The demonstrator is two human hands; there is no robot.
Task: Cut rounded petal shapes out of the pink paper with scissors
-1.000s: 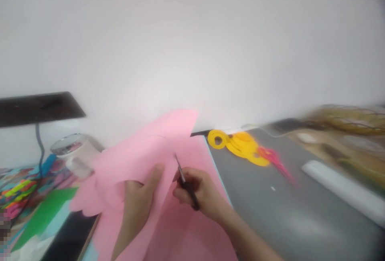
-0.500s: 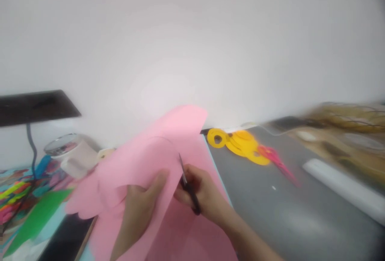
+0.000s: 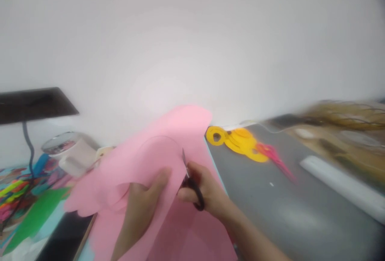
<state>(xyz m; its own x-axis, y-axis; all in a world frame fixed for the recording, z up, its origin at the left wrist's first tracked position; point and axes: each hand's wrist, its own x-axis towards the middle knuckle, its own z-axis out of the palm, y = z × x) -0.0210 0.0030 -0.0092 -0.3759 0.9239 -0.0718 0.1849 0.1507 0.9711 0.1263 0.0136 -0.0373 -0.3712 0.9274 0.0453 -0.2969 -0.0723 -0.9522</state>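
A large pink paper sheet (image 3: 156,156) curls upward in the middle, with a thin curved line drawn on it and a scalloped edge at its left. My left hand (image 3: 144,202) holds this sheet, its thumb on top and its fingers hidden beneath. Black-handled scissors (image 3: 195,190) are gripped in my right hand (image 3: 207,190), at the sheet's right side. Their blade points up and lies against the paper near the curved line. More pink paper (image 3: 192,233) lies underneath on the table.
Yellow paper cutouts (image 3: 242,142) and pink scissors (image 3: 275,157) lie on the grey table (image 3: 270,217). A white bar (image 3: 339,180) is at right. At left are a white mug (image 3: 78,154), green paper (image 3: 39,217) and a dark flat object (image 3: 66,235).
The scissors and my right hand have shifted slightly right and up along the paper. The sheet's raised top edge has moved a little to the right.
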